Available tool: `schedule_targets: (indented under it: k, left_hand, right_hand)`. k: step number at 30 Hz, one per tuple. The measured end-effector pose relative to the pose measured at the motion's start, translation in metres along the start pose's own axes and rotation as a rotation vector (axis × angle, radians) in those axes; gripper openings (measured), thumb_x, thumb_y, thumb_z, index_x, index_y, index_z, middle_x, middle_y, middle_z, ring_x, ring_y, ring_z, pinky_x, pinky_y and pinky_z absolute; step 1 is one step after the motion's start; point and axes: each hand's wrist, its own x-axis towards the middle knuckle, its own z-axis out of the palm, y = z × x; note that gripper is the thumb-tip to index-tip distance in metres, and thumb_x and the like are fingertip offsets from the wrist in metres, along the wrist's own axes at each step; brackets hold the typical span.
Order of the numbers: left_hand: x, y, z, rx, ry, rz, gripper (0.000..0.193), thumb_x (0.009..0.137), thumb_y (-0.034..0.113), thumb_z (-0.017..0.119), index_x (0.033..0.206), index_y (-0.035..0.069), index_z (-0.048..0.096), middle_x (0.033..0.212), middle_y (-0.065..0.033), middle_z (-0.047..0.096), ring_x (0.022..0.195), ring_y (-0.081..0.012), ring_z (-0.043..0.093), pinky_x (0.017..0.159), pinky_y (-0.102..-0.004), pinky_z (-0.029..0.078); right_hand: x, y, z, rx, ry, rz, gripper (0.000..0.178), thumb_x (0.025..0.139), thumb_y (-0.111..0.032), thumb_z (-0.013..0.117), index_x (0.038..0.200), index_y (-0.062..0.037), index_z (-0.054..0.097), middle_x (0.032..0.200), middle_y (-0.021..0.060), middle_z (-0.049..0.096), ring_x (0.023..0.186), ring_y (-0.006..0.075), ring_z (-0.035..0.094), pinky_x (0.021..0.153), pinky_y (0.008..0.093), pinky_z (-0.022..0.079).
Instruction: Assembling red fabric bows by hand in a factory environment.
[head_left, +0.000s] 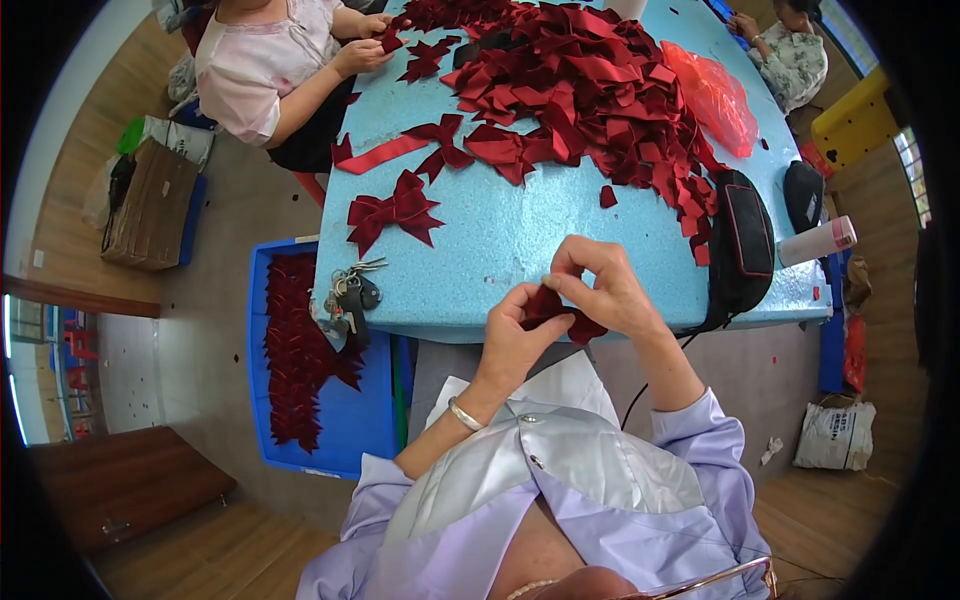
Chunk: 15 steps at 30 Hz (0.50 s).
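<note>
Just over the table's near edge, a dark red velvet ribbon bow [553,308] is pinched between both of my hands. My left hand [515,335] grips its left side, thumb across the front. From above, the thumb and fingers of my right hand [598,285] close on its upper part. Fingers cover much of the ribbon, so its exact folds are hidden. A finished-looking red bow [392,212] lies on the blue table [470,280] to the left. Beyond it are another bow [445,148] and a loose ribbon strip [385,155].
A big heap of red ribbon pieces [580,80] covers the table's far middle. At right lie a black pouch [742,250], a pink bottle [818,242] and a red plastic bag [712,98]. Keys [352,298] sit at the left corner, above a blue crate [345,435] with stacked bows. Two co-workers sit farther off.
</note>
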Motion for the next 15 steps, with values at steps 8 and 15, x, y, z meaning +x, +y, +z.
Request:
schedule_targets:
  k: [8,15]
  left_hand:
    - [-0.002,-0.002,-0.007,-0.031,-0.052,-0.111,0.019,0.080,-0.003,0.070,0.094,0.001,0.059,0.089,-0.0014,0.063,0.087,-0.0085,0.061,0.079,-0.0243,0.051]
    - [0.003,-0.007,-0.009,-0.009,-0.063,-0.081,0.018,0.079,-0.006,0.069,0.092,0.003,0.061,0.091,-0.0026,0.065,0.087,-0.0115,0.063,0.079,-0.0268,0.053]
  right_hand:
    - [0.014,-0.014,-0.008,0.136,0.037,-0.171,0.013,0.079,-0.007,0.069,0.077,0.0000,0.058,0.070,0.0035,0.060,0.066,0.0124,0.055,0.058,0.0266,0.043]
    - [0.006,-0.003,0.011,0.017,0.013,0.015,0.015,0.080,-0.010,0.070,0.077,0.0004,0.060,0.066,0.0033,0.059,0.063,0.0107,0.055,0.056,0.0269,0.044]
